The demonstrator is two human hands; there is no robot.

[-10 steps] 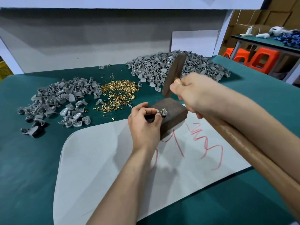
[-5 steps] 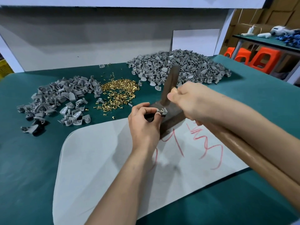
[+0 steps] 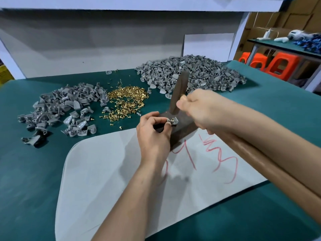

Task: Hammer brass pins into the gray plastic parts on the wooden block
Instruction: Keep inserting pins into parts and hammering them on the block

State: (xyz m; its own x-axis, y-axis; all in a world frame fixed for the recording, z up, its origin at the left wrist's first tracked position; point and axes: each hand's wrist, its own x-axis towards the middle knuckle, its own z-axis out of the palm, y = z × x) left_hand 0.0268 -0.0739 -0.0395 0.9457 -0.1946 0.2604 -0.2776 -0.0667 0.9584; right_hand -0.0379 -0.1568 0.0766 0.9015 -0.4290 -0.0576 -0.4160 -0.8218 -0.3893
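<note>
Hidden or unclear: the wooden block (image 3: 183, 130) is largely covered, its near left end behind the left hand (image 3: 152, 136) and its far right end behind the right hand (image 3: 199, 110); only the dark top and one side face show. The gray plastic part (image 3: 174, 121) on the block's top is small, and a brass glint sits in it; how deep that pin is seated cannot be told. The hammer head (image 3: 178, 91) is motion-blurred, and whether its lower end touches the part cannot be told. The hammer handle (image 3: 260, 162) is covered where it meets the head, runs beneath the right forearm and is cut off at the right edge. Hand pose: the left hand reaches in from below, fingers curled, with thumb and forefinger pinching the part against the block top. The right hand is closed in a fist round the handle just behind the head, which stands tilted above the block. The block rests on a white sheet (image 3: 112, 171) bearing red marks (image 3: 217, 153), laid on the green desk (image 3: 26, 171). Loose brass pins (image 3: 128, 100) lie beyond, between a small heap of gray parts (image 3: 66, 106) and a larger heap (image 3: 199, 73).
</note>
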